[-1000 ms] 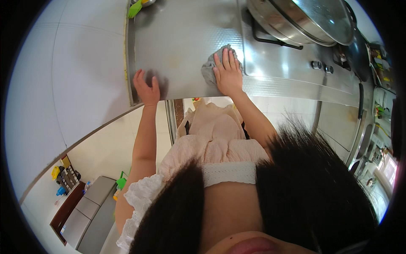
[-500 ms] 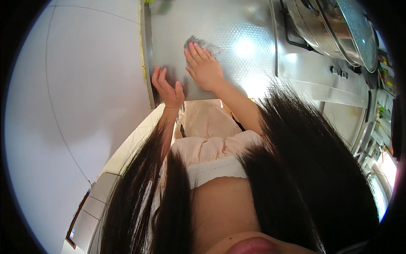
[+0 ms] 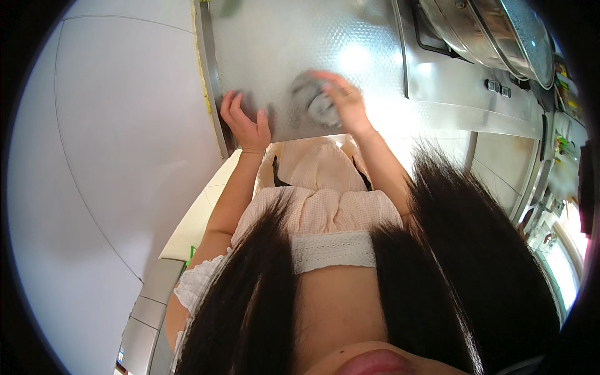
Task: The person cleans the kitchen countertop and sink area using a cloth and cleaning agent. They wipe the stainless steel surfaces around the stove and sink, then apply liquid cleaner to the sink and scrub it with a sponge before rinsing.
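- Grey cloth [image 3: 310, 100] lies bunched on the dimpled steel counter [image 3: 275, 56], near its front edge
- Right hand [image 3: 340, 100] presses on the cloth, fingers spread over it and curled around its right side
- Left hand [image 3: 245, 122] rests open and flat on the counter's front left corner, apart from the cloth
- Large lidded steel pot [image 3: 494, 31] stands well apart to the right, on the stove [image 3: 462, 87]
- Long dark hair hangs below
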A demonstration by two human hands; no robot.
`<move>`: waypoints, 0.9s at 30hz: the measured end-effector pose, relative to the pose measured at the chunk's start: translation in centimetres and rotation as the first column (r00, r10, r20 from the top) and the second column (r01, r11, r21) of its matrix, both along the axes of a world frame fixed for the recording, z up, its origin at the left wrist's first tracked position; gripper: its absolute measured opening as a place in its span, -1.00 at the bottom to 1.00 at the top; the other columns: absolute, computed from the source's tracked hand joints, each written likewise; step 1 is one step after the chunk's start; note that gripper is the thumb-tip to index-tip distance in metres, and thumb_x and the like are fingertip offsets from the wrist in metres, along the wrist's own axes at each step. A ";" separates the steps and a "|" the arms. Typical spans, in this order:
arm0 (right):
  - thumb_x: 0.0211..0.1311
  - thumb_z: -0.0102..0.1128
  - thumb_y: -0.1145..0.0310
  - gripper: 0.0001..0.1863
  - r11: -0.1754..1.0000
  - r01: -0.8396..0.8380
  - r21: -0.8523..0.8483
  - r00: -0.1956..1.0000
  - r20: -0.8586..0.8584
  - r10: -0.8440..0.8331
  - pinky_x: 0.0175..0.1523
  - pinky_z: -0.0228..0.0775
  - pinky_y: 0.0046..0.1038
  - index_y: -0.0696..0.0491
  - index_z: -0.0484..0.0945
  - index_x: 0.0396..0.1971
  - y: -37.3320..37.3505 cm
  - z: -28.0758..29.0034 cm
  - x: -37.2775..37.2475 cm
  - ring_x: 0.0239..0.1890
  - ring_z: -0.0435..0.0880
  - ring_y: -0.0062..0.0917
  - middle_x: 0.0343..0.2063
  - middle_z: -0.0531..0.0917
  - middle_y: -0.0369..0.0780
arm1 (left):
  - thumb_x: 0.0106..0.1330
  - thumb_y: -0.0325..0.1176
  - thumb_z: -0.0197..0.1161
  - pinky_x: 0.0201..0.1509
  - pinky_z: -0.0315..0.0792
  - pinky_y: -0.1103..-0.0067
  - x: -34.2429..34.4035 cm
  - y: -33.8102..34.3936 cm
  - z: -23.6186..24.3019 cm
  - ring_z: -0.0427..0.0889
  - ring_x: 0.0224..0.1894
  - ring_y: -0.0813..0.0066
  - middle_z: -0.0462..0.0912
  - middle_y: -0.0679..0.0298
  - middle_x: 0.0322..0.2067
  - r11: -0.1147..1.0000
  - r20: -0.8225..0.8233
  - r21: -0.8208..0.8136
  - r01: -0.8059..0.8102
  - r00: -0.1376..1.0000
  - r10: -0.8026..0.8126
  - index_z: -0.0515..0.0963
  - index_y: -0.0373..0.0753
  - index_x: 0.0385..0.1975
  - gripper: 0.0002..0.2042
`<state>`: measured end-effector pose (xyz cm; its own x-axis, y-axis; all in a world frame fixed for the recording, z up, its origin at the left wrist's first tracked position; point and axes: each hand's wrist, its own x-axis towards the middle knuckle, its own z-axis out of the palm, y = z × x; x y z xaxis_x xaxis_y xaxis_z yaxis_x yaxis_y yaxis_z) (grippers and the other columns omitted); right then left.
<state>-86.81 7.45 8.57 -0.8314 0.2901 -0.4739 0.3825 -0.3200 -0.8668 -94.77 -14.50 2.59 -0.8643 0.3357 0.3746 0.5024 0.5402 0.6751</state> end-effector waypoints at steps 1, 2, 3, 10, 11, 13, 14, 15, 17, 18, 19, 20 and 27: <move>0.37 -0.08 0.51 -0.66 0.989 0.144 -0.023 0.986 -0.078 -0.145 0.31 0.18 -0.47 0.07 0.54 0.07 1.0 0.6 -0.3 0.24 0.39 -0.46 0.17 0.50 -0.21 | 0.18 -0.27 0.13 0.32 0.11 0.15 -0.1 0.0 0.0 0.19 0.23 -0.10 0.17 -0.12 0.19 1.000 0.005 -0.006 -0.008 1.000 0.008 0.26 -0.43 0.12 -0.47; 0.36 -0.06 0.51 -0.64 0.922 0.132 0.364 0.981 -0.178 -0.071 0.32 0.15 -0.49 0.06 0.53 0.10 2.8 -1.5 0.4 0.29 0.33 -0.47 0.25 0.41 -0.20 | 0.18 -0.27 0.13 0.32 0.11 0.15 0.0 -0.1 0.0 0.19 0.23 -0.10 0.17 -0.12 0.18 1.000 0.007 -0.009 -0.013 1.000 0.014 0.26 -0.42 0.11 -0.47; 0.34 -0.06 0.52 -0.63 0.841 0.126 0.525 0.988 -0.140 -0.061 0.39 0.06 -0.39 0.05 0.53 0.11 3.6 -1.0 0.5 0.36 0.26 -0.41 0.33 0.30 -0.14 | 0.18 -0.27 0.14 0.32 0.11 0.15 0.1 0.0 0.0 0.18 0.23 -0.10 0.17 -0.12 0.18 1.000 0.011 -0.009 -0.014 1.000 0.014 0.26 -0.42 0.11 -0.47; 0.41 -0.16 0.25 -0.50 -0.216 -0.361 0.907 0.930 0.366 -0.017 0.48 -0.15 -0.21 0.24 0.33 0.23 1.4 -5.4 -2.1 0.43 0.09 -0.12 0.33 0.24 0.02 | 0.19 -0.21 0.14 0.33 0.09 0.12 0.0 0.3 0.2 0.19 0.23 -0.12 0.18 -0.12 0.17 0.999 0.013 0.004 0.043 0.999 -0.043 0.27 -0.43 0.11 -0.46; 0.41 -0.18 0.22 -0.46 -0.268 -0.438 0.858 0.894 0.446 -0.036 0.48 -0.16 -0.22 0.28 0.29 0.24 0.6 -5.5 -3.2 0.43 0.08 -0.11 0.33 0.23 0.03 | 0.19 -0.21 0.14 0.33 0.08 0.12 0.0 0.2 0.3 0.18 0.24 -0.12 0.18 -0.12 0.18 0.999 0.016 0.001 0.034 0.999 -0.034 0.27 -0.43 0.11 -0.45; 0.39 -0.17 0.26 -0.46 -0.011 -0.278 0.961 0.953 0.277 0.123 0.51 -0.23 -0.25 0.29 0.26 0.26 -2.7 -5.5 -4.7 0.44 0.06 -0.19 0.34 0.22 0.02 | 0.18 -0.20 0.15 0.34 0.05 0.10 -0.2 0.1 0.2 0.15 0.26 -0.13 0.16 -0.12 0.20 0.999 0.015 -0.004 0.043 0.999 -0.043 0.26 -0.42 0.12 -0.44; 0.37 -0.13 0.26 -0.45 -0.085 -0.271 0.959 0.943 0.283 0.177 0.49 -0.14 -0.25 0.28 0.26 0.26 -3.9 -6.3 -5.3 0.42 0.12 -0.20 0.33 0.24 0.01 | 0.18 -0.20 0.15 0.35 0.04 0.09 -0.5 0.5 -0.1 0.14 0.27 -0.14 0.15 -0.12 0.20 0.997 0.015 -0.005 0.081 0.997 -0.081 0.26 -0.42 0.13 -0.43; 0.36 -0.10 0.26 -0.44 -0.021 -0.240 0.971 0.929 0.236 0.284 0.48 -0.11 -0.25 0.27 0.25 0.26 -4.3 -6.0 -5.0 0.42 0.13 -0.20 0.32 0.25 0.01 | 0.18 -0.20 0.16 0.35 0.03 0.08 -0.5 0.5 -0.1 0.12 0.27 -0.14 0.15 -0.12 0.21 0.995 0.014 -0.010 0.096 0.995 -0.095 0.25 -0.41 0.14 -0.43; 0.32 -0.05 0.26 -0.41 0.104 -0.191 0.976 0.861 0.116 0.495 0.45 -0.04 -0.27 0.26 0.22 0.28 -4.3 -5.0 -4.4 0.40 0.16 -0.20 0.32 0.26 0.01 | 0.17 -0.20 0.17 0.35 0.01 0.05 -0.7 0.5 0.7 0.10 0.28 -0.17 0.14 -0.11 0.21 0.992 -0.003 -0.068 0.108 0.994 -0.108 0.24 -0.38 0.16 -0.41; 0.31 -0.03 0.26 -0.39 0.068 -0.249 0.966 0.848 0.184 0.498 0.45 -0.02 -0.28 0.26 0.20 0.28 -2.8 -4.6 -4.5 0.39 0.17 -0.19 0.31 0.26 0.01 | 0.16 -0.20 0.18 0.34 0.00 0.04 -0.8 0.4 1.1 0.08 0.29 -0.18 0.14 -0.11 0.22 0.990 -0.016 -0.097 0.099 0.995 -0.101 0.24 -0.37 0.17 -0.40; 0.29 0.00 0.26 -0.37 0.039 -0.308 0.951 0.829 0.248 0.500 0.44 0.00 -0.29 0.27 0.19 0.29 -1.1 -4.3 -4.2 0.39 0.18 -0.19 0.31 0.27 0.02 | 0.16 -0.19 0.18 0.35 0.00 0.03 -0.7 -0.1 1.4 0.07 0.29 -0.19 0.14 -0.11 0.22 0.986 -0.029 -0.126 0.110 0.993 -0.114 0.24 -0.36 0.18 -0.39; 0.27 0.02 0.26 -0.35 0.008 -0.366 0.931 0.806 0.313 0.503 0.43 0.02 -0.30 0.27 0.17 0.29 0.6 -4.0 -4.2 0.38 0.20 -0.18 0.30 0.27 0.03 | 0.16 -0.18 0.19 0.35 -0.01 0.02 -0.7 -0.5 1.7 0.07 0.29 -0.19 0.13 -0.10 0.22 0.981 -0.041 -0.156 0.116 0.991 -0.124 0.23 -0.35 0.18 -0.39; 0.42 -0.24 0.22 -0.47 -0.103 -0.217 0.971 0.968 0.201 -0.148 0.44 -0.06 -0.27 0.20 0.26 0.27 14.1 -8.0 -20.6 0.41 0.12 -0.23 0.34 0.25 -0.06 | 0.15 -0.01 0.21 0.35 0.00 -0.04 -2.8 1.9 2.5 0.03 0.32 -0.28 0.12 -0.13 0.24 0.940 -0.019 -0.290 0.180 0.981 -0.194 0.20 -0.31 0.22 -0.29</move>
<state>-107.38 21.53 0.57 -0.8100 0.5591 0.1769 0.5463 0.8291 -0.1191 -97.57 -12.64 5.06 -0.7594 0.5886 0.2774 0.6403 0.6001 0.4795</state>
